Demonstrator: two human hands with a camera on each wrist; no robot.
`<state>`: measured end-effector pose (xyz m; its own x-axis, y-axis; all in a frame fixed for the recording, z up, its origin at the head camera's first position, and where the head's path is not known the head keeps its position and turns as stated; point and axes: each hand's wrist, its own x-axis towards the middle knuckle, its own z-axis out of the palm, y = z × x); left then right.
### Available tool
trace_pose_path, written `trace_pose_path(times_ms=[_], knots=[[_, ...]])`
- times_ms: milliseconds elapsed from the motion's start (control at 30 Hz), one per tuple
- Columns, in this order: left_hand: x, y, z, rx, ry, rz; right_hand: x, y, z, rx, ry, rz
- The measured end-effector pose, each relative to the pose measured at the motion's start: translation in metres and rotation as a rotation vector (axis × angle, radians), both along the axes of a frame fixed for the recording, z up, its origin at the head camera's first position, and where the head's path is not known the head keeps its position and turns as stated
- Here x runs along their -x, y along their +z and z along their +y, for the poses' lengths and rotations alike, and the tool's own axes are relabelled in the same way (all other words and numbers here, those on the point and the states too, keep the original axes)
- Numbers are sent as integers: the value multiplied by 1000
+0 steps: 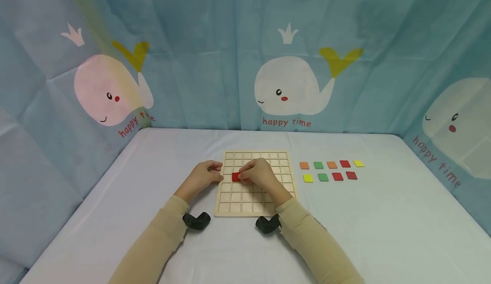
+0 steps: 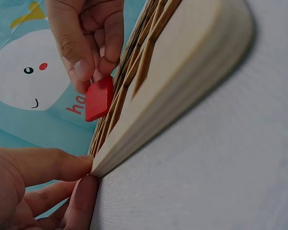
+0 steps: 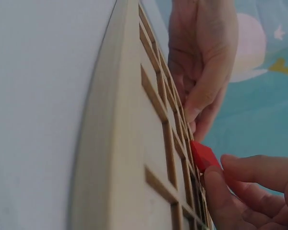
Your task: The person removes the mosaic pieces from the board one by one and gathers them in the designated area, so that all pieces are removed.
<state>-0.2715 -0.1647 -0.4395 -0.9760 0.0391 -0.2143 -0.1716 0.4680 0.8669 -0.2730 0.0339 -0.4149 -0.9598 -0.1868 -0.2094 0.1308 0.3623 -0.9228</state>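
Note:
A pale wooden board (image 1: 231, 207) with a grid of square recesses lies on the white table. My right hand (image 1: 261, 174) is over its middle, pinching a red square tile (image 1: 235, 177) between thumb and fingertips. Seen from the left wrist, that tile (image 2: 99, 99) is tilted, its lower edge close to the grid. Whether it touches the bottom of a recess I cannot tell. At the board's left edge is my left hand (image 1: 201, 177); in the left wrist view its thumb and a finger (image 2: 81, 201) hold the rim.
Right of the board, several loose square tiles lie in two rows, among them an orange tile (image 1: 304, 165), a green tile (image 1: 323, 177), a yellow tile (image 1: 308, 178) and a red tile (image 1: 351, 175). Behind the table (image 1: 168, 147) hangs a blue curtain (image 1: 199, 62) with whale prints.

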Motion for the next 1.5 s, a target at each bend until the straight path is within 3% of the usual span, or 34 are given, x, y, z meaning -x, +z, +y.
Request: trace_pose_path(times_ms=[433, 900, 1133, 1500], knots=[[0, 1, -1, -16, 6, 2, 0, -3, -4, 61, 7, -7], [0, 0, 1, -2, 12, 10, 3, 7, 3, 72, -29, 15], [1, 1, 2, -14, 6, 14, 8, 16, 17, 106, -92, 4], [-1, 1, 0, -5, 7, 3, 10, 15, 15, 124, -80, -5]])
